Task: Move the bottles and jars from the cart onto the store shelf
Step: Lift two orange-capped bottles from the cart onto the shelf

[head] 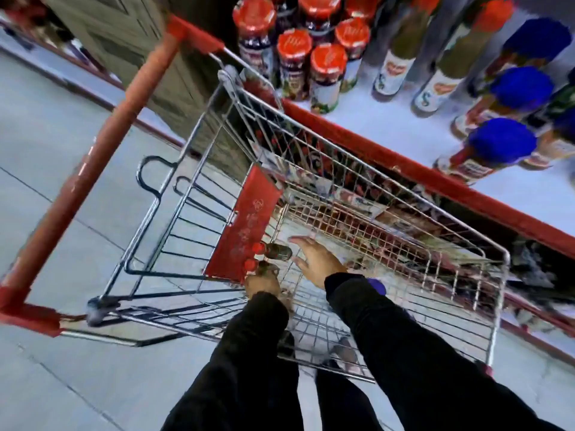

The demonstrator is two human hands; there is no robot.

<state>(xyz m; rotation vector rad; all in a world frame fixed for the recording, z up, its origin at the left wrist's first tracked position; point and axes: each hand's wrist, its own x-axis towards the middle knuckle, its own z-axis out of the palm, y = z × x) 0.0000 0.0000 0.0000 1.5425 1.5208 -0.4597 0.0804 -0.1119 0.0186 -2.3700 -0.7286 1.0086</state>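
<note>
Two small dark bottles with red caps lie in the wire cart, against its red flap. My left hand is closed around the nearer bottle. The farther bottle lies free, just left of my right hand, which hovers over the cart floor with fingers spread and holds nothing. The store shelf to the right carries red-lidded jars, tall pale bottles and blue-capped bottles.
The cart's red handle bar runs along the left. A red shelf edge borders the cart's far side, with a lower shelf of packaged goods behind the wire. Grey tiled floor lies to the left. A blue object shows behind my right sleeve.
</note>
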